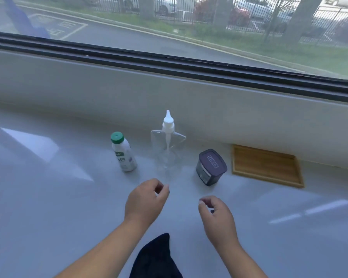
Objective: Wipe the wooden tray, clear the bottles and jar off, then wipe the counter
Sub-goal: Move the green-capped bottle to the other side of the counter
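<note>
On the pale counter [48,197] stand a white bottle with a green cap [123,152], a clear spray bottle with a white nozzle [167,143] and a dark jar with a purple lid [211,167], in a row from left to right. The wooden tray [266,166] lies bare at the right, against the wall. My left hand [144,201] hovers just in front of the spray bottle, fingers curled, holding nothing. My right hand [217,215] hovers in front of the jar, fingers also curled and empty. A dark blue cloth [156,259] lies on the counter between my forearms.
A low white wall [169,93] runs behind the objects, under a black window frame [189,67]. Beyond the glass lie a road, grass and parked cars.
</note>
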Available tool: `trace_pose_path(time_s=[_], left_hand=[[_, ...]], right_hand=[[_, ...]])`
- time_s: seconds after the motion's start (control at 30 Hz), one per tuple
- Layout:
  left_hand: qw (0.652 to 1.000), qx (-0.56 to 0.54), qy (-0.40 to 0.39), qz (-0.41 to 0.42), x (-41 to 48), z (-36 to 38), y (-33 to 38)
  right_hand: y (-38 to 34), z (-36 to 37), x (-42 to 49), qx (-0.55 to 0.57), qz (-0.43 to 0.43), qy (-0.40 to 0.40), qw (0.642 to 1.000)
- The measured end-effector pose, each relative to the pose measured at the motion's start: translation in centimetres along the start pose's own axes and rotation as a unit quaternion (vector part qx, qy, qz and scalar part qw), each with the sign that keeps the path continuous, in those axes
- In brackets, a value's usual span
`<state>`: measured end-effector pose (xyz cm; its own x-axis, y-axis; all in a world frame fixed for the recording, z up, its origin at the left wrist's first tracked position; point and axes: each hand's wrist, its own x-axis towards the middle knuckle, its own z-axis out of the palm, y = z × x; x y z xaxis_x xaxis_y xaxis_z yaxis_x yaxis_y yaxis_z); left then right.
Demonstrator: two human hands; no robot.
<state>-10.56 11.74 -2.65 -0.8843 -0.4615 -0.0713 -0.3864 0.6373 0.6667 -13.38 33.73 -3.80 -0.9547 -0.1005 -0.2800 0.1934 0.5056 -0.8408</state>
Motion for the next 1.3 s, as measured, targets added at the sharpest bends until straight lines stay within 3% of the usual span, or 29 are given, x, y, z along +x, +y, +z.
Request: trace_pose_path(time_s=[0.13, 0.23, 0.37, 0.63, 0.97, 1.3], left_hand=[[0.991, -0.023, 0.082, -0.102, 4.1, -7.4, -5.4], [0.986, -0.05, 0.067, -0.145, 7.5, -10.2, -6.9], [0.988, -0.065, 0.041, -0.135, 11.3, -11.1, -6.9], [0.991, -0.06, 0.027, -0.112, 13.4, -9.2, -7.7], [0.984, -0.069, 0.108, -0.128, 11.3, -11.4, -8.6], [0.965, -0.099, 0.176, -0.166, 5.5, -24.4, -18.5]], right_hand=[[-5.7, 7.4, 0.6, 0.075, 0.049, -0.088, 0.992], [-8.7, 12.2, 2.4, 0.156, 0.125, -0.14, 0.97], [-11.3, 16.9, 5.8, 0.261, 0.209, -0.155, 0.93], [-12.3, 21.9, 10.6, 0.327, 0.295, -0.163, 0.883], [-14.1, 24.5, 9.8, 0.354, 0.26, -0.201, 0.876], [-21.2, 36.3, -0.4, 0.287, 0.221, -0.274, 0.891]])
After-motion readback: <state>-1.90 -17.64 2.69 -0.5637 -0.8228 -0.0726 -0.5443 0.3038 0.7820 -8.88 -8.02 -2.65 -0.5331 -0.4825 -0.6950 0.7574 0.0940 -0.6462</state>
